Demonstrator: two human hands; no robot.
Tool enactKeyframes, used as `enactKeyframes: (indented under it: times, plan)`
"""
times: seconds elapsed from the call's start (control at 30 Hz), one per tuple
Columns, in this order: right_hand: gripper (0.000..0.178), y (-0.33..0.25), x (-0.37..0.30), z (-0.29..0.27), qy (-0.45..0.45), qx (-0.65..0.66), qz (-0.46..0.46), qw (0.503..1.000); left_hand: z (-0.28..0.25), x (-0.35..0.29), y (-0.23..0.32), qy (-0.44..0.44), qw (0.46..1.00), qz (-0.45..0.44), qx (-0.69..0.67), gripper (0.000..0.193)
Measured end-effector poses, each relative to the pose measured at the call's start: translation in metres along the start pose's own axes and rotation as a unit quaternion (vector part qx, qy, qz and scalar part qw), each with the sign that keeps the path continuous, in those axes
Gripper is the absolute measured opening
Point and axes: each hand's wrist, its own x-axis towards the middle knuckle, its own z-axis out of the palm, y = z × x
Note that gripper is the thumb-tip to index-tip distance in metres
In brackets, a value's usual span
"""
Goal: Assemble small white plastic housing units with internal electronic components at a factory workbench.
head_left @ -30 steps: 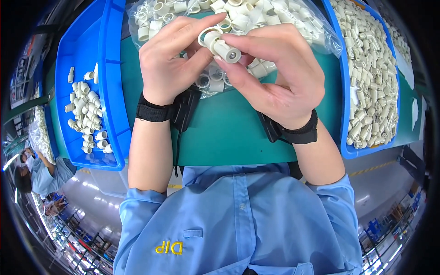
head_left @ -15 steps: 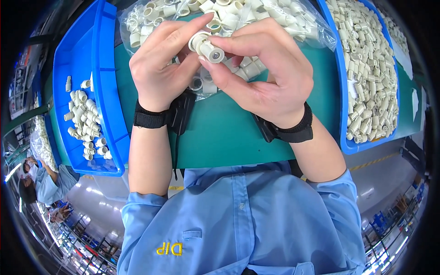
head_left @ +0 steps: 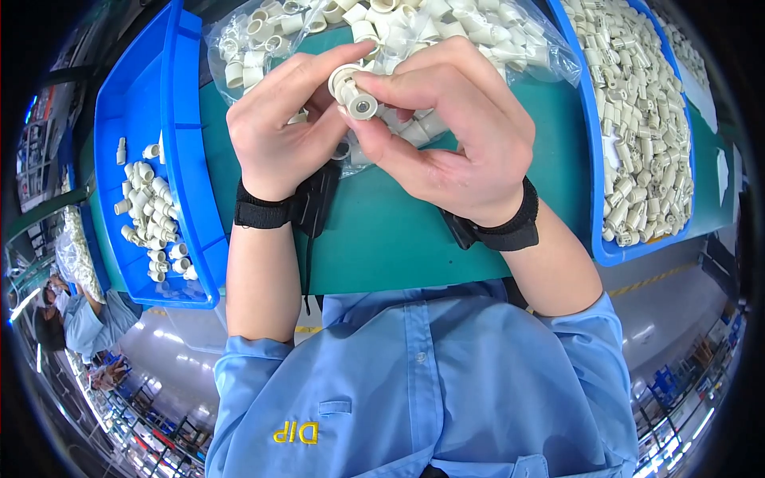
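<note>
Green tabletop filled the frame's middle, while at upper centre the left hand and right hand together pinched a cream plastic piece, a grip that called for light, even pressure squarely in line.

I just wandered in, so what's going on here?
At a green table, someone holds an off-white plastic piece: the left hand at its wider, ringed end, the right hand pinching it between thumb and finger. Beyond the hands lies a clear plastic bag with many off-white rings. A blue bin on the left holds a modest heap of parts; a second blue bin on the right holds far more.
</note>
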Motion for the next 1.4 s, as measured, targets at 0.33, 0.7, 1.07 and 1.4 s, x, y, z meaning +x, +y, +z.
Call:
enactKeyframes:
  times: [0.33, 0.7, 1.07, 1.4]
  plan:
    - [0.029, -0.001, 0.001, 0.000, 0.002, 0.007, 0.030, 1.000, 0.002, 0.002, 0.001, 0.008, 1.000, 0.001, -0.028, 0.050]
    - [0.029, -0.001, 0.002, 0.001, 0.002, 0.022, 0.052, 0.998, -0.001, 0.003, 0.002, -0.009, 1.000, 0.002, -0.013, 0.050]
    - [0.023, -0.006, -0.002, 0.000, 0.054, 0.310, 0.262, 0.912, -0.005, 0.000, 0.018, 0.031, 0.966, -0.215, -0.138, 0.037]
    - [0.046, -0.004, -0.005, -0.006, -0.133, 0.313, 0.363, 0.867, -0.010, -0.002, 0.016, -0.029, 0.961, -0.181, -0.209, 0.035]
